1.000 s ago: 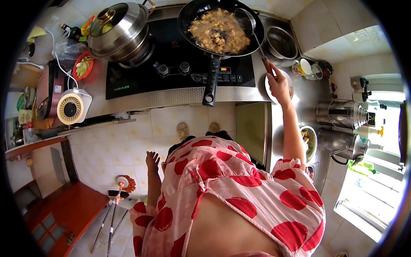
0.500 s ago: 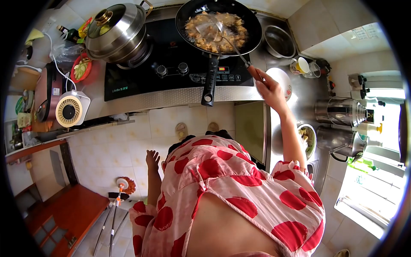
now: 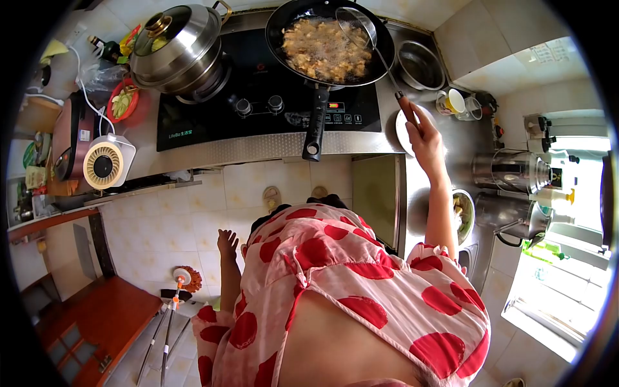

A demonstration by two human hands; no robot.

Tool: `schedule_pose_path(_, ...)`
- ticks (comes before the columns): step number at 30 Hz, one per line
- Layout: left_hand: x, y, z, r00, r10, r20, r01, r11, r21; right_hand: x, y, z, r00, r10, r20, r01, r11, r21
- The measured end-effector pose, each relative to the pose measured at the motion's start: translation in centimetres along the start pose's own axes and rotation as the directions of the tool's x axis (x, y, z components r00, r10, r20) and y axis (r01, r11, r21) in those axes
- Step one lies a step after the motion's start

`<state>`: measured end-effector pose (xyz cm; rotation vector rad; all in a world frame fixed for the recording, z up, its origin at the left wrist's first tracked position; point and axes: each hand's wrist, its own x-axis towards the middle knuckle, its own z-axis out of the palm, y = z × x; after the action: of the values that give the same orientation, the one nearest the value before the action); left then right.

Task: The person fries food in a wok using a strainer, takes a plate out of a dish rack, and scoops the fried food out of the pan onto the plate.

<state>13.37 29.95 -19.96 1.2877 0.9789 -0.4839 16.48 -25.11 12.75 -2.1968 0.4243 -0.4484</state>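
My right hand (image 3: 425, 142) is closed round the brown handle of a wire-mesh skimmer (image 3: 356, 27). The skimmer's mesh head is over the right side of a black wok (image 3: 276, 48), near its rim. Browned pieces of food (image 3: 327, 48) bubble in oil in the wok, whose black handle (image 3: 316, 126) points toward me. Beside my right hand, a white plate (image 3: 403, 133) lies partly hidden behind it. My left hand (image 3: 227, 244) hangs low at my side over the floor, holding nothing, its fingers apart.
A lidded steel pot (image 3: 184, 55) stands on the left of the black cooktop (image 3: 213, 122). Right of the wok is a metal bowl (image 3: 420, 64), with cups (image 3: 451, 101) nearby. A red basket (image 3: 122, 102) and small fan (image 3: 106, 166) sit at left. A mop (image 3: 186, 278) stands behind.
My right hand has drawn the skimmer right and back. Its mesh head has left the middle of the food for the wok's right rim. My left hand stays low.
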Motion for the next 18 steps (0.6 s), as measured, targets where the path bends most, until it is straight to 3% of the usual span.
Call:
schedule_pose_path(3,-0.1,-0.1,0.2,1.000,-0.006,0.000,0.006,1.000,0.012,-0.7,1.3,0.3,0.999,0.038,0.019,-0.035,0.991,-0.126)
schedule_pose_path(4,-0.2,-0.1,0.3,1.000,-0.006,0.006,0.006,1.000,0.019,-0.7,0.8,0.5,0.990,0.093,0.102,-0.089,0.995,-0.045)
schedule_pose_path(7,-0.1,0.0,0.6,1.000,0.011,0.020,-0.012,1.000,0.017,-0.9,-0.4,0.3,0.987,0.126,0.100,-0.125,0.992,-0.017)
schedule_pose_path(8,-0.2,0.1,0.6,1.000,0.010,0.018,-0.011,1.000,0.020,-1.1,0.2,0.5,0.995,0.065,0.080,-0.070,0.995,0.066)
schedule_pose_path(13,-0.3,0.5,0.9,1.000,0.001,0.012,-0.001,0.999,0.036,-1.3,1.2,1.0,0.989,0.069,0.129,-0.074,0.997,0.030)
schedule_pose_path(15,-0.2,0.5,1.1,1.000,0.007,0.011,-0.008,1.000,0.023,-1.1,1.1,0.7,0.993,0.079,0.084,-0.088,0.990,0.107)
schedule_pose_path(16,-0.4,0.5,0.6,1.000,0.012,0.006,-0.012,1.000,0.021,-0.9,1.1,0.5,0.998,-0.008,0.056,0.004,0.998,0.070)
schedule_pose_path(18,-0.4,0.2,0.4,1.000,-0.002,0.004,0.002,0.999,0.032,-1.0,0.5,0.4,0.993,0.074,0.094,-0.088,0.985,0.146)
